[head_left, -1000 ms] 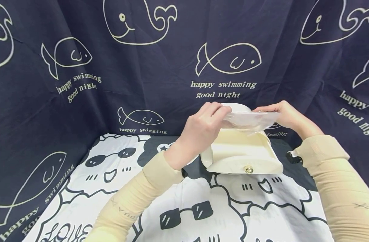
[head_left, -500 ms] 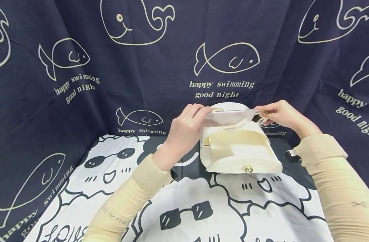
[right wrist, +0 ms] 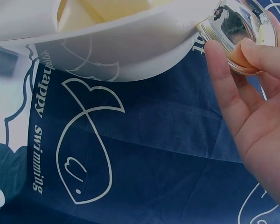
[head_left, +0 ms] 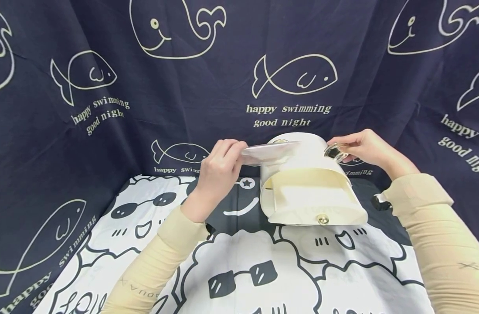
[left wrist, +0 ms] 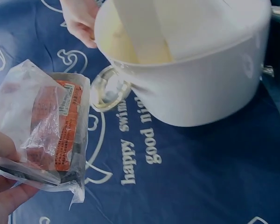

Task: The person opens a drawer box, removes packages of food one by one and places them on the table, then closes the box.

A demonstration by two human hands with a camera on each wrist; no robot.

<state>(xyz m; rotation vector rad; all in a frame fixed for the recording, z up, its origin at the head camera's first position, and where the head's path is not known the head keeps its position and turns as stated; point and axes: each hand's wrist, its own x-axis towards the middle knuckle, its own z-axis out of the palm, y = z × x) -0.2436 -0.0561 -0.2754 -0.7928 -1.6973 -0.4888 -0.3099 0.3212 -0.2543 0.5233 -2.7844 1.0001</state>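
Note:
My left hand [head_left: 219,172] grips a clear plastic bag [head_left: 266,152] in the head view. In the left wrist view, the bag holds a flat package with an orange printed label [left wrist: 67,126]. To its right stands a white rounded box [head_left: 302,155], its cream-lined drawer [head_left: 314,192] pulled out toward me, with a small gold knob [head_left: 322,219] on the front. At the box's far right, my right hand [head_left: 366,148] holds a shiny round gold fitting [right wrist: 242,32] between thumb and fingers. A similar gold fitting [left wrist: 109,88] shows in the left wrist view.
A dark blue curtain [head_left: 208,100] with fish and whale drawings hangs close behind the box. The surface beneath is covered by a white and black cartoon cloth [head_left: 243,253].
My left hand has moved left with the bag, from above the box to its left side. The top of the box has come into view. The right hand has barely moved.

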